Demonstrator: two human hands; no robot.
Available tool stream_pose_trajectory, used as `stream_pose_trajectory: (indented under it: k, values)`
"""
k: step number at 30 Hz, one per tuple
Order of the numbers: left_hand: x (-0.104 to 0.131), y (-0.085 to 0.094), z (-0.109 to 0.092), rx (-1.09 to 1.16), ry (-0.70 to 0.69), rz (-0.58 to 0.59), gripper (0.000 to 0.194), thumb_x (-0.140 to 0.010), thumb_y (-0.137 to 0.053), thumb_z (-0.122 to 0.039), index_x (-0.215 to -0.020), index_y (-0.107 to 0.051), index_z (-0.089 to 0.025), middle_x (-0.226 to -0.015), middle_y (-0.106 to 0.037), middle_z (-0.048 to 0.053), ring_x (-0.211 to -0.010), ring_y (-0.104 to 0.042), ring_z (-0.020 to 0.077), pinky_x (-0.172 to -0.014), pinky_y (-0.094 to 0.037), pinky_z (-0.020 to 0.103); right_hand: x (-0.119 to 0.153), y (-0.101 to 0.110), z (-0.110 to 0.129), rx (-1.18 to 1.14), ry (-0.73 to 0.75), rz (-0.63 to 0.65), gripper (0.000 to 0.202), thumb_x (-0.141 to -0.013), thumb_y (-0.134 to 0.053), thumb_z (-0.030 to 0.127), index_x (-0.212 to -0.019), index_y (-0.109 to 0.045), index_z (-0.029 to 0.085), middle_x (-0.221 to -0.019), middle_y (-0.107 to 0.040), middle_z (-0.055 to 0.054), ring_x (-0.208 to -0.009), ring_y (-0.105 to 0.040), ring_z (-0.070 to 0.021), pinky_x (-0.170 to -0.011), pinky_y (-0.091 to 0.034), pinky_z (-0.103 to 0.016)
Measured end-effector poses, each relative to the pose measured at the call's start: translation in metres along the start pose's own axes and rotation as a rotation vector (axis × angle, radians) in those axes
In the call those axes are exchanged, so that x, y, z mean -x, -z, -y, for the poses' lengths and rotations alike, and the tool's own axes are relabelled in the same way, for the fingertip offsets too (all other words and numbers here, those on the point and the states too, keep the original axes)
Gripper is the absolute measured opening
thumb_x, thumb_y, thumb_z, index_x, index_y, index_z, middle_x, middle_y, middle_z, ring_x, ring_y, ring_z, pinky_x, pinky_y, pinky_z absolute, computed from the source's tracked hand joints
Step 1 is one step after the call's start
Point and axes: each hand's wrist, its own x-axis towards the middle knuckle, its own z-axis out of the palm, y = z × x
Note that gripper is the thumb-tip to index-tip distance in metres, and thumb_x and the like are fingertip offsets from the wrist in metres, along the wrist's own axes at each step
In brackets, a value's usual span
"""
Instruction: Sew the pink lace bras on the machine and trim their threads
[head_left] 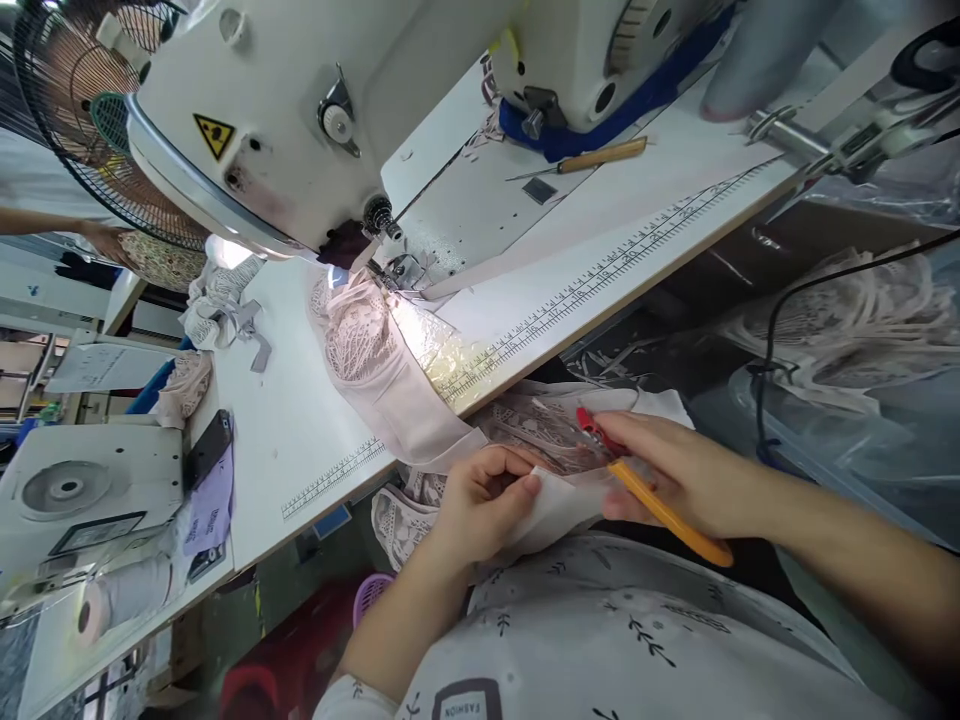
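Observation:
My left hand (487, 500) is closed, thumb and fingers pinching the edge of a pale fabric piece (566, 500) over my lap. My right hand (679, 470) grips a hand tool (667, 510) with a long orange handle, a red part and a bit of metal at its head; its exact kind is not clear. The tool's head is right by the fabric edge. Pale lace fabric (532, 425) lies behind both hands, below the table edge. A pink lace garment piece (412, 400) runs from the sewing machine's needle area toward my left hand.
The lit sewing machine (300, 110) stands on a white table (285, 400) with printed rulers. A wooden-handled awl (604, 157) lies near its base. Further around are a phone (208, 450), a fan (97, 120), a plastic-lined bin with lace pieces (847, 320) and another person's hand (109, 243).

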Motion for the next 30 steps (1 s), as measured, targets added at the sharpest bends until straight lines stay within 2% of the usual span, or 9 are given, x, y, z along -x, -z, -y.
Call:
stream_pose_trajectory:
  k: [4,9,14,16,23,30]
  values:
    - [0.003,0.003,0.003,0.07,0.005,-0.056,0.028,-0.078,-0.071,-0.041,-0.068,-0.063,-0.016,-0.084,-0.069,0.008,-0.076,-0.062,0.016,-0.069,-0.049,0.027,0.004,0.005,-0.009,0.168,0.009,0.167,0.043,-0.072,-0.064,0.059,-0.067,-0.04,0.024,-0.065,-0.051,-0.001,-0.059,-0.05,-0.0187,-0.054,-0.039,-0.031]
    - [0.006,0.005,0.006,0.082,0.0,-0.134,0.032,-0.075,-0.073,-0.044,-0.066,-0.063,-0.016,-0.083,-0.068,0.008,-0.075,-0.061,0.015,-0.069,-0.048,0.027,0.009,0.0,-0.006,0.223,-0.075,0.235,0.044,-0.073,-0.063,0.059,-0.064,-0.039,0.024,-0.065,-0.054,-0.002,-0.061,-0.052,-0.0205,-0.055,-0.036,-0.03]
    - [0.008,0.008,0.006,0.084,0.013,-0.146,0.036,-0.074,-0.073,-0.049,-0.066,-0.061,-0.015,-0.086,-0.068,0.009,-0.068,-0.057,0.0126,-0.062,-0.046,0.026,0.012,0.0,0.006,0.211,-0.159,0.2,0.036,-0.074,-0.067,0.038,-0.061,-0.037,0.024,-0.064,-0.056,-0.001,-0.061,-0.053,-0.0213,-0.057,-0.036,-0.032]
    - [0.008,0.009,0.007,0.067,0.033,-0.159,0.039,-0.073,-0.072,-0.052,-0.066,-0.061,-0.016,-0.087,-0.068,0.009,-0.065,-0.055,0.0121,-0.059,-0.045,0.026,0.013,0.0,0.009,0.191,-0.173,0.178,0.035,-0.074,-0.068,0.035,-0.06,-0.037,0.025,-0.065,-0.058,-0.002,-0.062,-0.054,-0.0218,-0.058,-0.036,-0.033]
    - [0.009,0.009,0.01,0.064,0.061,-0.161,0.042,-0.072,-0.071,-0.056,-0.068,-0.059,-0.016,-0.089,-0.067,0.009,-0.063,-0.054,0.0115,-0.052,-0.042,0.025,0.015,-0.001,0.01,0.2,-0.146,0.163,0.036,-0.076,-0.068,0.04,-0.061,-0.039,0.026,-0.063,-0.059,-0.003,-0.06,-0.055,-0.0225,-0.056,-0.037,-0.033]
    - [0.009,0.008,0.008,0.069,0.045,-0.149,0.039,-0.074,-0.07,-0.053,-0.068,-0.059,-0.016,-0.089,-0.067,0.009,-0.067,-0.057,0.0131,-0.055,-0.044,0.026,0.018,-0.004,0.002,0.202,-0.134,0.17,0.039,-0.079,-0.065,0.045,-0.06,-0.038,0.025,-0.062,-0.056,-0.002,-0.059,-0.053,-0.021,-0.056,-0.036,-0.033]
